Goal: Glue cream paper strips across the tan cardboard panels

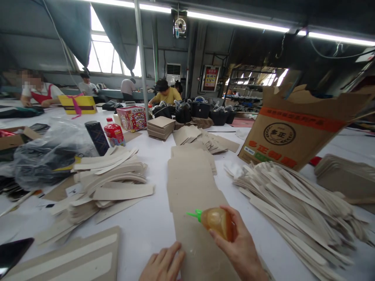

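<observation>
Amber bottle [216,222] is gripped sideways by right hand [242,246], likely for nozzle [198,214] aim. Cardboard [191,195] edge is apparently steadied by open left hand [164,263].

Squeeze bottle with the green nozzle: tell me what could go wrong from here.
The squeeze bottle lies tilted sideways in the right hand, so a hard grip might spill amber liquid onto the cardboard sheets below, if the green nozzle is open. The sheets overlap loosely, and the left hand is only at their near edge, so a nudge could shift them.
</observation>
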Motion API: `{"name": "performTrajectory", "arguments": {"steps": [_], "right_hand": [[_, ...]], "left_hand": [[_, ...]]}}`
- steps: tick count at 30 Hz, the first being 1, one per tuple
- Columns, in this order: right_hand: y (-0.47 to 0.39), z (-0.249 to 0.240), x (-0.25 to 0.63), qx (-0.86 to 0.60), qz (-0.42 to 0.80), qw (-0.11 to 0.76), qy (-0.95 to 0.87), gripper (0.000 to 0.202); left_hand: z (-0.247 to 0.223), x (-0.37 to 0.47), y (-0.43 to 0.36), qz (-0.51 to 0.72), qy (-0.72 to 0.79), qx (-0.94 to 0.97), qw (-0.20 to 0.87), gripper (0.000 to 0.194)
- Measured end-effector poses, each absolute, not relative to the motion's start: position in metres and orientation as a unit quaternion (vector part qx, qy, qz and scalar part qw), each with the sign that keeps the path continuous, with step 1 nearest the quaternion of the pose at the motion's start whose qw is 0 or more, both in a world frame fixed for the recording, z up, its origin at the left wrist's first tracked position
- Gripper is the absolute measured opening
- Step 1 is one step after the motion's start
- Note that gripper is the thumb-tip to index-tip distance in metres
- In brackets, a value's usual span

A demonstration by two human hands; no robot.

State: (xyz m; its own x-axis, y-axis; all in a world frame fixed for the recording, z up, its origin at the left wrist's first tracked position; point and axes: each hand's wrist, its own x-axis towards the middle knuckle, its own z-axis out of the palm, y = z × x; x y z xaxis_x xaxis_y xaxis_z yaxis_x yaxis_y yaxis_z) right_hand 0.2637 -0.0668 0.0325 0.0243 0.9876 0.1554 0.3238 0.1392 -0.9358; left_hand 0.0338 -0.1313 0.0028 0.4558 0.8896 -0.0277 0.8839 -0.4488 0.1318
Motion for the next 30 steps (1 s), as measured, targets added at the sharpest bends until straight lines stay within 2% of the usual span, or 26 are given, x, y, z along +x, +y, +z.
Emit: {"name": "performTrajectory", "arguments": {"steps": [4,10,15,23,25,28,30], "right_hand": [[-0.069,0.034,0.255,-0.537,0.291,0.414,-0.676,0.052],[-0.066,0.038,0.245,-0.513,0.223,0.398,-0.727,0.049],[-0.067,0.041,0.251,-0.519,0.213,0.412,-0.718,0.049],[-0.074,0.039,0.244,-0.538,0.360,0.454,-0.612,0.052],[-0.068,0.040,0.240,-0.529,0.446,0.495,-0.525,0.053],[-0.057,0.046,0.243,-0.472,0.580,0.561,-0.355,0.043],[-0.050,0.050,0.255,-0.450,0.603,0.595,-0.282,0.040]], "left_hand": [[0.033,0.046,-0.116,0.001,0.588,0.798,0.131,0.049],[0.029,0.047,-0.105,0.055,0.612,0.771,0.165,0.036],[0.027,0.045,-0.105,0.058,0.610,0.772,0.167,0.036],[0.027,0.036,-0.105,0.116,0.592,0.781,0.162,0.035],[0.026,0.034,-0.105,0.128,0.584,0.785,0.161,0.037],[0.026,0.032,-0.103,0.111,0.583,0.786,0.173,0.044],[0.027,0.033,-0.101,0.087,0.585,0.786,0.182,0.051]]}}
